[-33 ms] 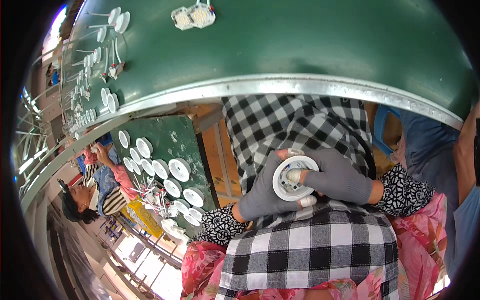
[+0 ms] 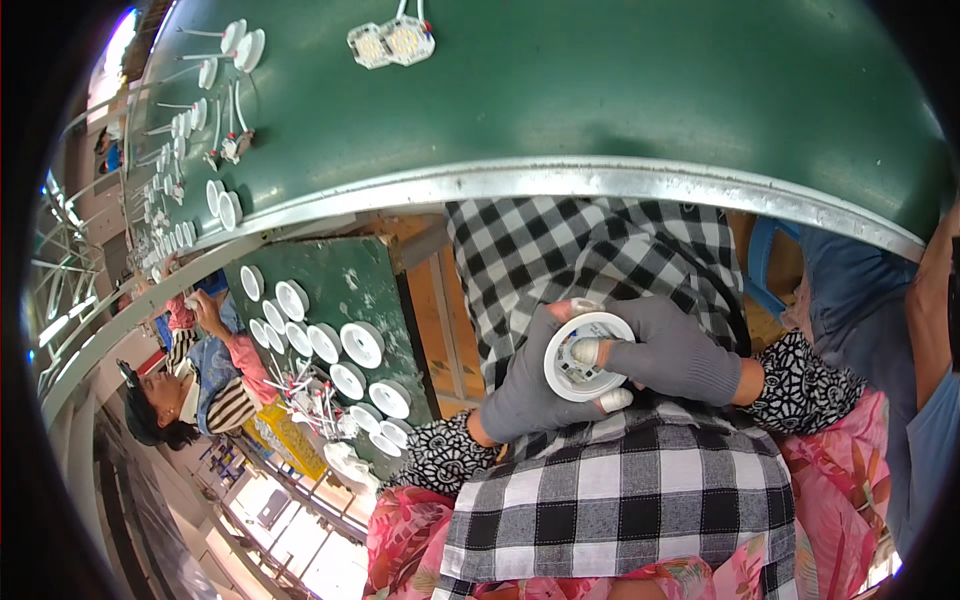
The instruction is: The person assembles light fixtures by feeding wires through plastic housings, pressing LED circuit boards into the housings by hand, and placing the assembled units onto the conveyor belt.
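A round white plastic lamp housing [image 2: 556, 352] with a raised rim rests above my lap, its open side facing up. Inside it lies a pale circuit board [image 2: 574, 370] with small components. My left hand [image 2: 540, 380], in a grey fingerless glove, closes around the housing from the left and below, with its fingertips showing at the rim's top and lower right. From the right comes my right hand [image 2: 670, 355], gloved alike. Its taped thumb presses on the board inside, while its other fingers are hidden behind the housing.
Ahead is a green table [image 2: 640, 90] with a metal edge, carrying a double LED board [image 2: 392, 43] with wires. At left a lower green stand [image 2: 350, 275] bears several white housings [image 2: 362, 344] and wired parts [image 2: 312, 400]. A co-worker [image 2: 205, 385] sits beyond it; another person's leg [image 2: 860, 285] is at right.
The view has tipped slightly, so the table edge appears a little lower. Both hands keep the same hold on the lamp housing.
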`<state>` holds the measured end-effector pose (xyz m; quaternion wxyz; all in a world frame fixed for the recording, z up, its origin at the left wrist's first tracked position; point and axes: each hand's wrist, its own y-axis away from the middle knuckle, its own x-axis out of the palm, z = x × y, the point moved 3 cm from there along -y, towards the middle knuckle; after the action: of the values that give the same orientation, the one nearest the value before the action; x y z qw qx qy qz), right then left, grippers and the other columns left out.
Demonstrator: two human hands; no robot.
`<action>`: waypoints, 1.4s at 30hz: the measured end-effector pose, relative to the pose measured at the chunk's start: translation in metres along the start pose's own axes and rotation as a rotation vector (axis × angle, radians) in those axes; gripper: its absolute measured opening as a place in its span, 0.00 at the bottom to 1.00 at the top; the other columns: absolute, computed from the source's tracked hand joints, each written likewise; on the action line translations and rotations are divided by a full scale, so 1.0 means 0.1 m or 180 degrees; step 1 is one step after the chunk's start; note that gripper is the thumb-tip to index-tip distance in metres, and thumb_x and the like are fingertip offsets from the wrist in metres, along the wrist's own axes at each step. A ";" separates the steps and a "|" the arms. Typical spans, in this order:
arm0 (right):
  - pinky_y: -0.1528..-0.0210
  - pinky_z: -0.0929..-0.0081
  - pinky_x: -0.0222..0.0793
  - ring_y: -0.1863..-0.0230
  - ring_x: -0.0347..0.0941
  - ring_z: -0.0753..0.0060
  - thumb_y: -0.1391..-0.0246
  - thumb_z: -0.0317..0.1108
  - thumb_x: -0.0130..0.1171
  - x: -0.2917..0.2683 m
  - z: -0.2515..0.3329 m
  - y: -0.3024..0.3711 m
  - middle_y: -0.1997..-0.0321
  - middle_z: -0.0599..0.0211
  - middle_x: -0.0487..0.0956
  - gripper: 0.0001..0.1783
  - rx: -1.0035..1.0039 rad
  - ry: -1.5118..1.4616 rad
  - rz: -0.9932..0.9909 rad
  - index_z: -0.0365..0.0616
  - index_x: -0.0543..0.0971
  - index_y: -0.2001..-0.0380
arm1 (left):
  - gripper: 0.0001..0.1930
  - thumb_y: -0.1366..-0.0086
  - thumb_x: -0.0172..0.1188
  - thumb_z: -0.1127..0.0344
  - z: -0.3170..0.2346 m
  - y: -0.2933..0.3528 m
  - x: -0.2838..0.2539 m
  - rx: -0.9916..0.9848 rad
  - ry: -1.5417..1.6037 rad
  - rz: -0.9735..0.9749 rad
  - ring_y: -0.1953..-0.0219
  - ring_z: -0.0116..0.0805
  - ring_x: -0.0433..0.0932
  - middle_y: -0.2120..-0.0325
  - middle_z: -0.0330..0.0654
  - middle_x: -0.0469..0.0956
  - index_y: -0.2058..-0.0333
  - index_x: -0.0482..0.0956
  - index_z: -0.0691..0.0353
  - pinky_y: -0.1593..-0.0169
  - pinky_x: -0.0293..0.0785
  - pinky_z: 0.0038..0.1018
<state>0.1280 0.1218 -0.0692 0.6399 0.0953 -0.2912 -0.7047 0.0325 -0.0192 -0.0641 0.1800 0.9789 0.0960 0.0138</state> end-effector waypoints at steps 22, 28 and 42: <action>0.55 0.71 0.73 0.59 0.80 0.65 0.43 0.38 0.56 0.12 0.20 0.13 0.60 0.54 0.82 0.21 -0.0413 -0.0500 -0.0628 0.35 0.76 0.51 | 0.54 0.64 0.84 0.57 -0.25 0.01 -0.11 0.0275 -0.1266 -0.0745 0.49 0.35 0.75 0.52 0.47 0.70 0.44 0.55 0.64 0.47 0.74 0.31; 0.54 0.72 0.74 0.59 0.80 0.66 0.43 0.37 0.55 0.05 0.04 0.01 0.60 0.54 0.82 0.19 -0.0223 -0.0527 -0.0543 0.36 0.78 0.53 | 0.53 0.60 0.83 0.59 -0.20 -0.08 -0.05 0.0063 -0.1019 -0.0545 0.48 0.35 0.75 0.51 0.48 0.69 0.42 0.53 0.64 0.47 0.75 0.31; 0.57 0.67 0.75 0.62 0.81 0.59 0.52 0.42 0.66 -0.17 0.31 0.10 0.65 0.54 0.82 0.21 -0.0436 0.0691 -0.0784 0.42 0.81 0.56 | 0.48 0.54 0.79 0.63 -0.36 -0.24 -0.04 0.0370 -0.0473 -0.0356 0.47 0.38 0.75 0.50 0.47 0.72 0.41 0.55 0.63 0.44 0.73 0.31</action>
<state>0.1232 0.1472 -0.0425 0.5815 0.1620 -0.1578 -0.7815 0.0218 0.0147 -0.0392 0.1299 0.9791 0.1375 -0.0744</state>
